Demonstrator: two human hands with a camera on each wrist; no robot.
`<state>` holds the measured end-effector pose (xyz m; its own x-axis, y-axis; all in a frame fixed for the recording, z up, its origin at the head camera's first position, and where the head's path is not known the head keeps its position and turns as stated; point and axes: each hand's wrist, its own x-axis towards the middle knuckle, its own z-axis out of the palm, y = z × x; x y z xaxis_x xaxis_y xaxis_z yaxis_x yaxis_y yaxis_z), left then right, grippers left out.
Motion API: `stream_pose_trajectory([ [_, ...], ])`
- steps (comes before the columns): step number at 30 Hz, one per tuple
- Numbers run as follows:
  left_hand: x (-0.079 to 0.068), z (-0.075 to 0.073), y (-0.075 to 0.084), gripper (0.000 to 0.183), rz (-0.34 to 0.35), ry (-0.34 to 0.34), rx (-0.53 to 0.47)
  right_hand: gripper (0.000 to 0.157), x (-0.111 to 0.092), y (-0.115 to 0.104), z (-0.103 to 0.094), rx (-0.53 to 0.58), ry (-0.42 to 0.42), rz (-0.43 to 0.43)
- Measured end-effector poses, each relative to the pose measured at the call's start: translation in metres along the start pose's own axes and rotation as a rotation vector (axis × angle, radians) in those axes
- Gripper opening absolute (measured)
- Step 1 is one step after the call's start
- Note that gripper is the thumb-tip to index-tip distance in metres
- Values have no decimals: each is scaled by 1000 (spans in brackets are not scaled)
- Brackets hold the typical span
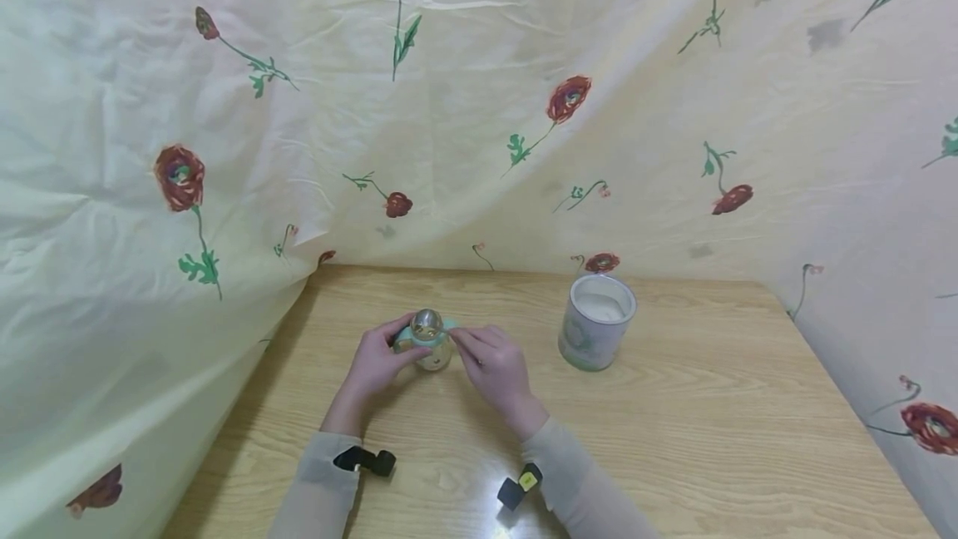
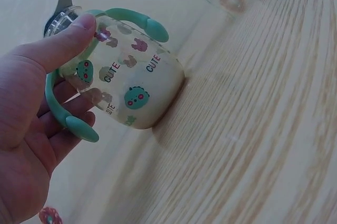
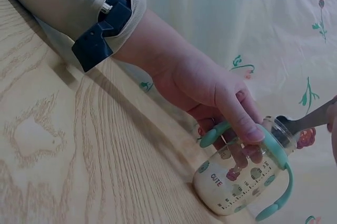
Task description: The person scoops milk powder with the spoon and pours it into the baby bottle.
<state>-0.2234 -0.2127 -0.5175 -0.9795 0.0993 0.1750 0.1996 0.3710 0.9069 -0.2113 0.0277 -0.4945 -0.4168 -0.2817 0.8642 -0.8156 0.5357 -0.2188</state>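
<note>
My left hand (image 1: 374,360) grips a clear baby bottle (image 2: 134,77) at its neck, thumb on one side and fingers behind. The bottle has mint-green side handles (image 2: 81,128), "CUTE" prints and little cartoon faces, and stands on the table with something pale in its lower part. Its mouth has no cap on it. My right hand (image 1: 500,368) pinches the handle of a metal spoon (image 3: 310,120), whose bowl sits at the bottle's mouth. Only a sliver of that hand shows at the edge of the right wrist view.
A white can (image 1: 587,343) without a lid stands to the right of the bottle, whitish inside. The wooden table (image 1: 711,406) ends at a flower-printed cloth (image 1: 464,131) hanging behind and along both sides. Each sleeve carries a black wrist camera mount (image 1: 362,461).
</note>
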Motion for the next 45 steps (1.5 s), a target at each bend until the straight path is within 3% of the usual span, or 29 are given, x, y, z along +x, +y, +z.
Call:
stream_pose_trajectory([
  [38,1,0,-3,77,-15,-6,-5,20,1,0,-3,1,1,-5],
  [45,1,0,-3,79,-19,-7,-13,19,1,-1,-3,10,-27,25],
])
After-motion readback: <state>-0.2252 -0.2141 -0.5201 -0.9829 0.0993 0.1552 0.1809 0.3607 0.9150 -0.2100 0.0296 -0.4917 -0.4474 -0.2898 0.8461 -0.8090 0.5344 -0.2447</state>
